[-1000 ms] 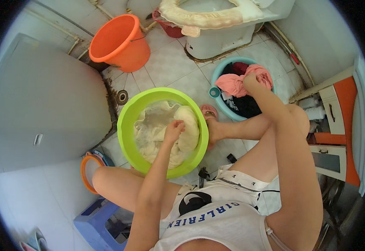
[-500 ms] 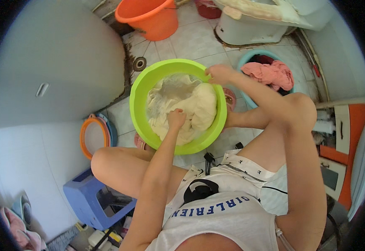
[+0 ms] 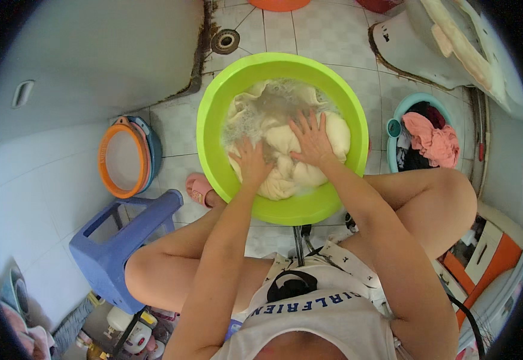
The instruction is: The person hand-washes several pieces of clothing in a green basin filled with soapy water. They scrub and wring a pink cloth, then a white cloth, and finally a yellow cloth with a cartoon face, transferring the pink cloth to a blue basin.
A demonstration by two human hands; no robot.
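A large lime-green basin (image 3: 213,138) stands on the tiles between my legs. Inside it, a bulky cream cloth (image 3: 285,183) lies bunched in cloudy, sudsy water (image 3: 276,105). My left hand (image 3: 252,161) rests on the cloth's left side with its fingers spread. Flat on the puffed-up right part of the cloth is my right hand (image 3: 312,141), fingers fanned out and pointing away from me. Neither hand grips anything. The cloth's underside is hidden by the water and its own folds.
At right, a light-blue basin (image 3: 392,155) holds pink and dark clothes. Several nested basins (image 3: 117,162) lean on the left wall above a blue plastic stool (image 3: 108,240). A floor drain (image 3: 225,41) lies beyond the green basin, a toilet (image 3: 417,51) at far right.
My right hand has left the basin's far-right rim and come down onto the cloth. My left hand has opened from a closed grip. The view has shifted, bringing the basin nearer.
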